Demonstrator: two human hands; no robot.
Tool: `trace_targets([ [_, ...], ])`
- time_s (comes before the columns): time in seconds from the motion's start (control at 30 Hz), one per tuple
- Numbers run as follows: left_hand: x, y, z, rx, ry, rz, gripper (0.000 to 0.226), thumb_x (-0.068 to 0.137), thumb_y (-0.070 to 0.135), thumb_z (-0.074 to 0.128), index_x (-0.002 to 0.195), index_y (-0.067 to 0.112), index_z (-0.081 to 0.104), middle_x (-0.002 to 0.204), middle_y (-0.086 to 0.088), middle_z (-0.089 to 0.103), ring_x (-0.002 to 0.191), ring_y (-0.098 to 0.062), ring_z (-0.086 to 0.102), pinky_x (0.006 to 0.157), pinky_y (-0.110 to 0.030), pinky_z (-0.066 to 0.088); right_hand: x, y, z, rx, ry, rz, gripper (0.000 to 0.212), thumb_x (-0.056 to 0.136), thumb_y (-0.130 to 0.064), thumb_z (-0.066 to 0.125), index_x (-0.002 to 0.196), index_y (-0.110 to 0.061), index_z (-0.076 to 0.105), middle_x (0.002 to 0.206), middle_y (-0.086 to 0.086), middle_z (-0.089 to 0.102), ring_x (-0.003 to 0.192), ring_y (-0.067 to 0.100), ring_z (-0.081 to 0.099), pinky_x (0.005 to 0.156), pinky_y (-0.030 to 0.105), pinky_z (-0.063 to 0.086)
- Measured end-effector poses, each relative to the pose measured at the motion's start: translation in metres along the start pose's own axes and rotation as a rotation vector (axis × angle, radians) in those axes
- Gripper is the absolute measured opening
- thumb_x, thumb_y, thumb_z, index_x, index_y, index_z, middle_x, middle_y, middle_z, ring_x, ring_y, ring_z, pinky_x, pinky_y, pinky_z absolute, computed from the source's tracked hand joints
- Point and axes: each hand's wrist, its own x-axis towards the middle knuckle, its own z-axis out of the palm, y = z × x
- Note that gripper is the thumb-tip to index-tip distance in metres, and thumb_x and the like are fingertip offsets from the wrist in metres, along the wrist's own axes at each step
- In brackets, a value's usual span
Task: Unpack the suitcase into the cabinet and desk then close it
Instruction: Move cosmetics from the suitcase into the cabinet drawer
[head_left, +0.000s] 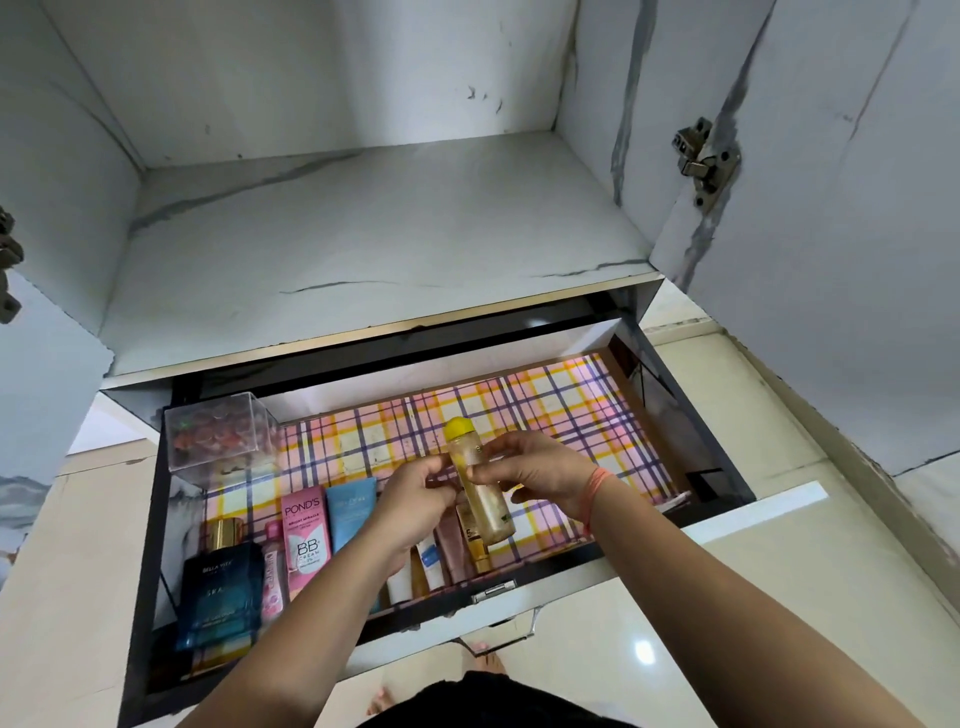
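So both hands, left hand (415, 491) and right hand (537, 475), pinch a yellow-capped bottle (480, 480) above the open drawer (670, 389), over the row of cosmetic tubes (332, 519).

I see an open drawer (156, 545) lined with checked paper (519, 415). On the paper a clear box (221, 439) stands at 10 o'clock and a dark blue perfume bottle (221, 592) at 8 o'clock. A pink tube (305, 540), a light blue tube (350, 512) and some small tubes (431, 564) lie side by side towards 6 o'clock.
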Motion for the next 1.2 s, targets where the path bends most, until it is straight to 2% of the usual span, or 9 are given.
trace_targets([
  [0.07, 0.005, -0.003, -0.002, 0.241, 0.031, 0.069, 0.033, 0.091, 0.008, 0.058, 0.121, 0.021, 0.063, 0.123, 0.001, 0.063, 0.11, -0.017, 0.058, 0.092, -0.03, 0.047, 0.004, 0.005, -0.005, -0.108, 0.084, 0.037, 0.054, 0.076, -0.029, 0.077, 0.121, -0.011, 0.051, 0.1, 0.004, 0.062, 0.089, 0.018, 0.062, 0.075, 0.03, 0.055],
  [0.1, 0.007, -0.004, -0.002, 0.342, 0.063, 0.095, 0.038, 0.09, 0.011, 0.06, 0.127, 0.02, 0.06, 0.126, 0.001, 0.061, 0.114, -0.017, 0.057, 0.093, -0.031, 0.046, 0.008, 0.009, -0.007, -0.235, 0.148, 0.064, 0.059, 0.074, -0.036, 0.077, 0.12, -0.011, 0.05, 0.102, 0.002, 0.061, 0.089, 0.019, 0.063, 0.073, 0.031, 0.058],
  [0.2, 0.009, -0.005, -0.003, 0.418, 0.125, 0.111, 0.039, 0.089, 0.013, 0.061, 0.127, 0.017, 0.059, 0.126, -0.001, 0.062, 0.113, -0.015, 0.058, 0.092, -0.029, 0.047, 0.015, 0.016, -0.008, -0.784, 0.249, 0.166, 0.065, 0.075, -0.052, 0.071, 0.122, -0.013, 0.048, 0.103, 0.003, 0.059, 0.09, 0.021, 0.065, 0.077, 0.033, 0.058],
  [0.27, 0.009, -0.006, -0.003, 0.429, 0.141, 0.104, 0.037, 0.089, 0.014, 0.061, 0.125, 0.017, 0.06, 0.124, 0.0, 0.063, 0.111, -0.014, 0.059, 0.089, -0.028, 0.046, 0.017, 0.016, -0.002, -0.916, 0.263, 0.197, 0.065, 0.078, -0.052, 0.068, 0.124, -0.012, 0.048, 0.103, 0.004, 0.059, 0.092, 0.022, 0.062, 0.08, 0.033, 0.056],
  [0.43, 0.009, -0.009, 0.002, 0.437, 0.148, 0.099, 0.033, 0.089, 0.017, 0.06, 0.122, 0.017, 0.062, 0.122, 0.001, 0.064, 0.107, -0.013, 0.058, 0.084, -0.023, 0.044, 0.019, 0.017, 0.006, -0.95, 0.219, 0.198, 0.07, 0.069, -0.048, 0.08, 0.123, -0.015, 0.049, 0.111, 0.005, 0.061, 0.095, 0.023, 0.064, 0.081, 0.036, 0.058],
  [0.8, 0.011, -0.012, 0.002, 0.4, 0.15, 0.072, 0.032, 0.088, 0.016, 0.06, 0.12, 0.017, 0.063, 0.118, 0.0, 0.065, 0.103, -0.013, 0.059, 0.083, -0.024, 0.046, 0.02, 0.017, 0.008, -1.035, 0.174, 0.12, 0.067, 0.071, -0.047, 0.078, 0.123, -0.015, 0.051, 0.11, 0.004, 0.063, 0.09, 0.022, 0.066, 0.08, 0.032, 0.057],
  [1.0, 0.01, -0.01, 0.007, 0.372, 0.171, 0.068, 0.031, 0.089, 0.018, 0.06, 0.12, 0.019, 0.062, 0.117, 0.002, 0.065, 0.095, -0.009, 0.057, 0.064, -0.012, 0.04, 0.02, 0.016, 0.006, -1.001, 0.171, 0.123, 0.078, 0.068, -0.051, 0.078, 0.129, -0.016, 0.044, 0.118, 0.004, 0.06, 0.094, 0.023, 0.066, 0.079, 0.033, 0.057],
  [1.1, 0.008, -0.006, 0.007, 0.337, 0.198, 0.064, 0.031, 0.089, 0.019, 0.061, 0.12, 0.019, 0.062, 0.116, 0.003, 0.064, 0.095, -0.008, 0.055, 0.072, -0.018, 0.042, 0.017, 0.011, 0.002, -0.987, 0.227, 0.063, 0.073, 0.071, -0.05, 0.076, 0.127, -0.015, 0.045, 0.116, 0.004, 0.061, 0.1, 0.023, 0.062, 0.081, 0.034, 0.055],
  [1.2, 0.006, -0.004, 0.006, 0.279, 0.236, 0.052, 0.029, 0.089, 0.022, 0.062, 0.118, 0.019, 0.063, 0.111, 0.005, 0.063, 0.096, -0.008, 0.055, 0.079, -0.023, 0.042, 0.011, 0.005, 0.001, -0.92, 0.306, -0.043, 0.057, 0.076, -0.047, 0.072, 0.12, -0.016, 0.052, 0.113, 0.003, 0.063, 0.098, 0.021, 0.058, 0.077, 0.03, 0.05],
])
